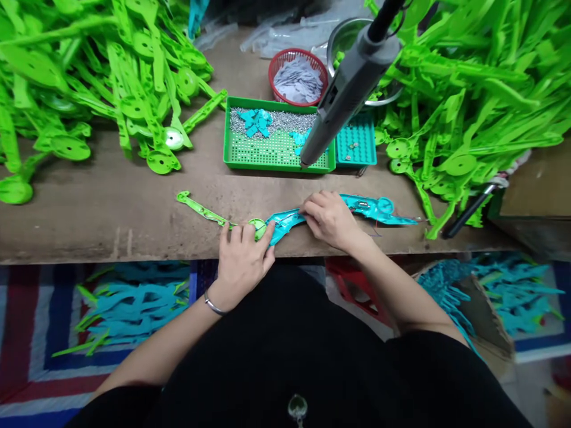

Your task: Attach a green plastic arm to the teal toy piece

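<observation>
A long turquoise plastic half-shell (285, 224) lies on the workbench, its hollow side up, with a small metal part and thin red wires at its right end. Its left end meets a lime-green plastic arm (205, 211) at a round disc. My left hand (243, 255) rests over this joint, holding the green arm down with its fingers, the thumb side against the turquoise edge. A thin dark line like a wire or cord runs along the shell between my hands. My right hand (332, 220) is closed, its fingertips pinched at the shell's middle; what they pinch is hidden.
A power screwdriver (341, 95) hangs above a green tray (279, 163) of screws and turquoise pieces. Behind are a red basket (273, 80) of pale slips and a metal bowl (332, 50). Green parts pile up left (134, 83) and right (464, 113); a black-handled tool (468, 213) lies right.
</observation>
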